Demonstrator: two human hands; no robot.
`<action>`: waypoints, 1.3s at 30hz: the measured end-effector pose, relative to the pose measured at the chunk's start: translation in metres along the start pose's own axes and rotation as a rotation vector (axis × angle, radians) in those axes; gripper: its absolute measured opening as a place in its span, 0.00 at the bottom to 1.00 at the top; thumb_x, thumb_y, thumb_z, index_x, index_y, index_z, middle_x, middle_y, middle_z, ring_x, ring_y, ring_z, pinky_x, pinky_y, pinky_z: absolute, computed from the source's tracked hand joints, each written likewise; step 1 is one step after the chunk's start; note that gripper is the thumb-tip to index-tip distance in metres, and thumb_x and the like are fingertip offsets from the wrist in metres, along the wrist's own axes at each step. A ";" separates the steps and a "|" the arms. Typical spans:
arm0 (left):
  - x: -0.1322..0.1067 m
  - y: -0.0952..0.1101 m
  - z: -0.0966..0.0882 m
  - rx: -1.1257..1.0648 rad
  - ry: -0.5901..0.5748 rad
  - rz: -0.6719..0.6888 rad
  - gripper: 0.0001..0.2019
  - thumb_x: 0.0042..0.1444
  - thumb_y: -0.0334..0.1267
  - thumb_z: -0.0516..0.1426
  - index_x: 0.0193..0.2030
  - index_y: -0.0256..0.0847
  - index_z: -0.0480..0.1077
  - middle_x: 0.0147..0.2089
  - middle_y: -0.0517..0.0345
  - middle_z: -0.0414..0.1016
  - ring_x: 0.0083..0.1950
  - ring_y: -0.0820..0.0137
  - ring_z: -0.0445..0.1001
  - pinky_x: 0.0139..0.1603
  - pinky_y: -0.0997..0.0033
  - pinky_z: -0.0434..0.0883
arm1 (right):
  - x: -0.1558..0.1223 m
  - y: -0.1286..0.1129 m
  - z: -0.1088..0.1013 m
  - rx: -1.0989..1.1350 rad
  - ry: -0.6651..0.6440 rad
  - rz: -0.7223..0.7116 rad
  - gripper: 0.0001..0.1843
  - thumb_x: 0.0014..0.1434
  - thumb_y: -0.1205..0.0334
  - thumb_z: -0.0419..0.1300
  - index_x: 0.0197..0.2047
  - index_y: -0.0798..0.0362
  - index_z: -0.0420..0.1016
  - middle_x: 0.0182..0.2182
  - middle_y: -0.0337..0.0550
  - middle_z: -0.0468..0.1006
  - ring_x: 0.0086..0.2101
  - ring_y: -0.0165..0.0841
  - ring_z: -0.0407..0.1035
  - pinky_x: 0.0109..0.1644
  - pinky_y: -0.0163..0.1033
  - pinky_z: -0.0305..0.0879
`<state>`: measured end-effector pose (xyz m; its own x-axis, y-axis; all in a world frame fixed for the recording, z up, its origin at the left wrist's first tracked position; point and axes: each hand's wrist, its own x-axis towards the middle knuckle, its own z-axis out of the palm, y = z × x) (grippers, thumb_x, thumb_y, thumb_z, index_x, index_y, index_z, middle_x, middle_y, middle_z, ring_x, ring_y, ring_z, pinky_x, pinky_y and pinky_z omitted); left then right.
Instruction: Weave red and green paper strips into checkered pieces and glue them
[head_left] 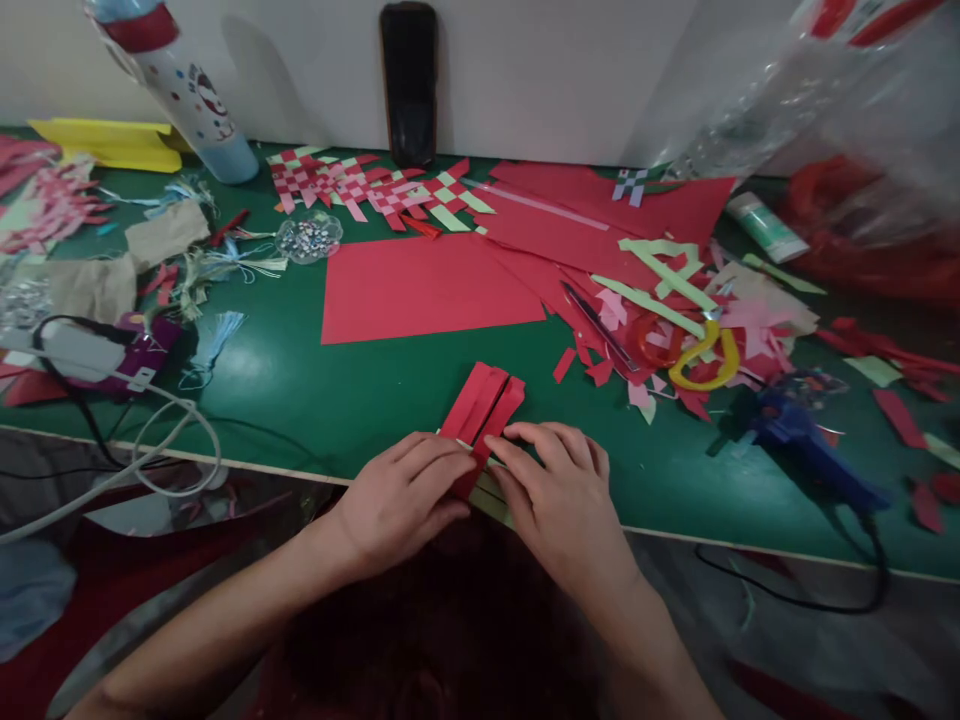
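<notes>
Red paper strips (pixel 480 398) lie side by side at the table's front edge, with a pale green strip (pixel 491 497) crossing under them. My left hand (pixel 409 500) is closed on the strips from the left, thumb below and fingers above. From the right, my right hand (pixel 559 490) pinches the strips and the green piece between thumb and forefinger. Fingers hide part of where the strips cross. Beyond my hands lies a flat red paper sheet (pixel 427 290).
Yellow-handled scissors (pixel 709 355) lie among paper scraps on the right, near a blue glue gun (pixel 814 440). A phone (pixel 409 85) leans on the wall. Woven paper pieces (pixel 375 185), a dish of beads (pixel 309 237) and a bottle (pixel 187 95) stand behind. White cables (pixel 176 440) hang at left.
</notes>
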<state>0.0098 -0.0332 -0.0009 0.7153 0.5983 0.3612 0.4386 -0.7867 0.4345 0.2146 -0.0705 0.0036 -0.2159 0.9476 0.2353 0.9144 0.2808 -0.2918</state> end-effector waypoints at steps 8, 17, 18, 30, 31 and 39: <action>0.002 -0.003 0.000 -0.099 -0.069 -0.125 0.10 0.61 0.31 0.58 0.48 0.39 0.65 0.49 0.52 0.74 0.50 0.63 0.72 0.51 0.59 0.73 | -0.002 0.000 0.001 0.019 0.007 -0.005 0.13 0.66 0.61 0.54 0.50 0.47 0.77 0.48 0.45 0.78 0.48 0.43 0.66 0.49 0.51 0.57; -0.002 -0.003 0.002 -0.127 -0.070 -0.144 0.08 0.60 0.31 0.59 0.44 0.40 0.64 0.48 0.53 0.74 0.49 0.63 0.71 0.50 0.60 0.72 | 0.018 0.016 0.006 0.216 0.154 0.202 0.31 0.64 0.52 0.57 0.66 0.54 0.59 0.46 0.51 0.79 0.45 0.45 0.69 0.48 0.52 0.67; -0.002 -0.003 0.002 -0.127 -0.072 -0.151 0.09 0.60 0.30 0.59 0.45 0.40 0.63 0.48 0.53 0.73 0.49 0.63 0.71 0.50 0.60 0.72 | 0.021 0.015 0.006 0.256 0.147 0.227 0.32 0.63 0.53 0.58 0.67 0.52 0.58 0.45 0.50 0.79 0.44 0.44 0.70 0.47 0.52 0.68; 0.001 -0.003 0.003 -0.143 -0.017 -0.117 0.06 0.65 0.34 0.54 0.47 0.40 0.69 0.49 0.52 0.74 0.48 0.64 0.71 0.49 0.63 0.72 | -0.010 -0.004 -0.025 0.707 0.052 -0.036 0.30 0.63 0.66 0.58 0.66 0.43 0.58 0.40 0.40 0.79 0.41 0.34 0.73 0.48 0.43 0.70; 0.001 -0.003 0.003 -0.141 -0.011 -0.110 0.04 0.65 0.33 0.53 0.43 0.40 0.70 0.48 0.52 0.73 0.47 0.65 0.71 0.48 0.64 0.72 | -0.015 -0.003 -0.026 0.695 0.053 -0.050 0.27 0.63 0.66 0.58 0.65 0.45 0.60 0.40 0.41 0.79 0.42 0.34 0.72 0.47 0.43 0.70; -0.001 -0.003 0.004 -0.068 -0.020 -0.130 0.11 0.64 0.27 0.50 0.39 0.41 0.73 0.47 0.54 0.72 0.47 0.66 0.70 0.46 0.65 0.72 | -0.037 0.005 -0.009 0.051 0.069 -0.042 0.08 0.64 0.67 0.59 0.43 0.50 0.78 0.38 0.44 0.79 0.41 0.38 0.66 0.44 0.46 0.60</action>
<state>0.0106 -0.0322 -0.0056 0.6661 0.6905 0.2821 0.4905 -0.6904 0.5318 0.2300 -0.1054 0.0018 -0.2278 0.9228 0.3107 0.8859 0.3289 -0.3272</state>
